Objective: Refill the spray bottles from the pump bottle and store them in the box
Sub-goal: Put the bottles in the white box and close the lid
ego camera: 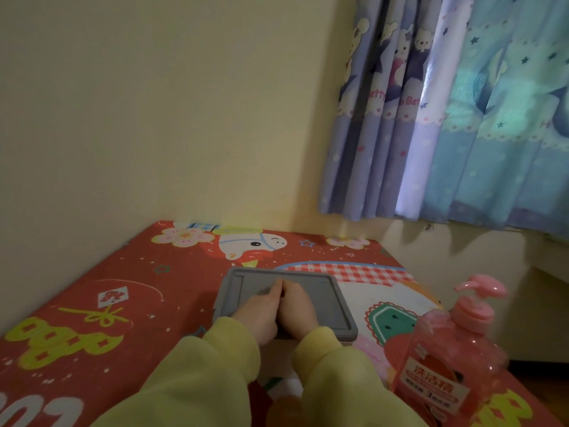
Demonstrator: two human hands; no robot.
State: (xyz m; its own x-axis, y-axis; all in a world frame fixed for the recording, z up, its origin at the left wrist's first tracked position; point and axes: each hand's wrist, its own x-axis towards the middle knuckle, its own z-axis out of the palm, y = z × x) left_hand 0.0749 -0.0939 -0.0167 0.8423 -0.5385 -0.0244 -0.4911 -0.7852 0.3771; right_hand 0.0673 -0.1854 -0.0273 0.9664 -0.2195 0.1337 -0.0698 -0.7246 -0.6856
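Box [284, 298] — grey lid on, table centre. Left hand [258, 312], right hand [297, 309] flat on lid, fingers loose, grasping nothing. Pump bottle [446, 355] at 4 o'clock. Spray bottles unseen — stage unclear.

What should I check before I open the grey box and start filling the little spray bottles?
1. Box lid shut and flat on the box: ok.
2. Both hands on the lid, left hand and right hand side by side: ok.
3. Pink pump bottle upright and close by, to the right of the box: ok.
4. Pump bottle has liquid inside: ok, it looks mostly full.
5. Spray bottles ready: cannot tell, none are clearly in view.
6. Bare cloth left of the box to set the lid down: ok.
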